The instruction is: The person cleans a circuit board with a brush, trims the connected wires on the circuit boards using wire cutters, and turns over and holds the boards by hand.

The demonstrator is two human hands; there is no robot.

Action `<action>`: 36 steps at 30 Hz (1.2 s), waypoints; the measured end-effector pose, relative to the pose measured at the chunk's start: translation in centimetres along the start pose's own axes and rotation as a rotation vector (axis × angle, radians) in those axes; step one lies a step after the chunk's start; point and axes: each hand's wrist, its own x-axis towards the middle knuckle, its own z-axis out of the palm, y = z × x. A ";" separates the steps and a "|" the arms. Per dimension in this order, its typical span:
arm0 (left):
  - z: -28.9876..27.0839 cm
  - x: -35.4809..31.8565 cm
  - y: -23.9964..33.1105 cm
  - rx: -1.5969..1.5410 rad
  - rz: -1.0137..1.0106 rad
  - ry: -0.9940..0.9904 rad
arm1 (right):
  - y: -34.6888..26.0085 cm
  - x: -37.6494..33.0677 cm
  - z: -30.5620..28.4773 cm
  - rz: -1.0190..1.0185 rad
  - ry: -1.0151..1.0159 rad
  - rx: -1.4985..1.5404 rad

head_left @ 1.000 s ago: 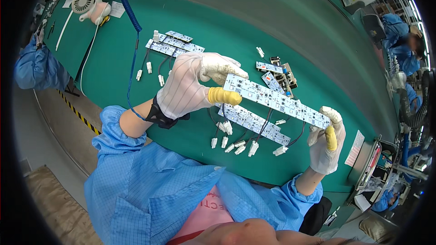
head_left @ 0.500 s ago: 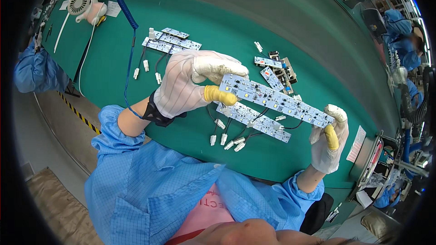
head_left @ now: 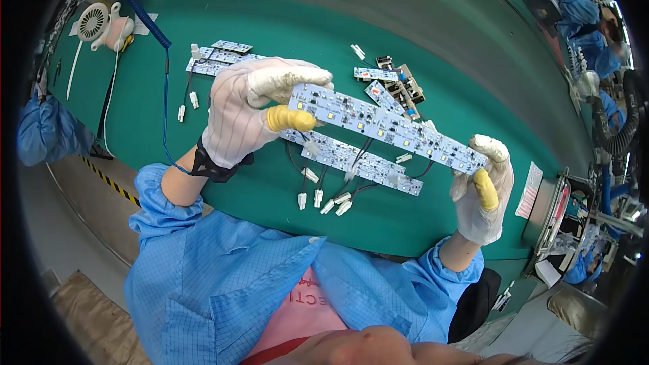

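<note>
I hold a long white LED circuit board (head_left: pixel 385 127) in the air above a green table (head_left: pixel 284 20). My left hand (head_left: pixel 250 111), in a white glove with a yellow thumb cot, pinches the board's left end. My right hand (head_left: pixel 481 189), gloved the same way, grips its right end. Dark wires hang from the board's underside. Directly below it on the table lies a second similar board (head_left: pixel 351 161) with wires ending in several white connectors (head_left: pixel 323 199).
More boards (head_left: pixel 218 59) lie at the far left of the table, and a pile of small boards (head_left: pixel 392 84) sits behind the held one. A blue coiled cable (head_left: pixel 138 10) runs to my left wrist strap. A white fan (head_left: pixel 93 21) stands far left. Other workers in blue sit at right.
The held board and both hands sit slightly lower and closer in the view than a second ago; grips are unchanged.
</note>
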 end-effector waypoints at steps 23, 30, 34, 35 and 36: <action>1.1 0.6 -0.5 0.049 -0.079 0.132 | -0.5 -0.4 -0.5 0.002 -0.067 -0.073; 0.8 0.1 -1.5 0.066 -0.065 0.165 | -0.8 -0.4 -0.1 -0.002 -0.054 -0.106; 1.2 0.3 -1.5 0.043 -0.159 0.155 | -0.4 -0.2 -1.0 -0.006 -0.135 -0.167; 1.2 0.5 -1.3 0.041 -0.219 0.121 | -0.6 -0.3 -0.8 -0.008 -0.130 -0.166; 1.2 0.7 -1.2 0.041 -0.217 0.116 | -1.0 -0.3 -0.5 0.036 -0.138 -0.087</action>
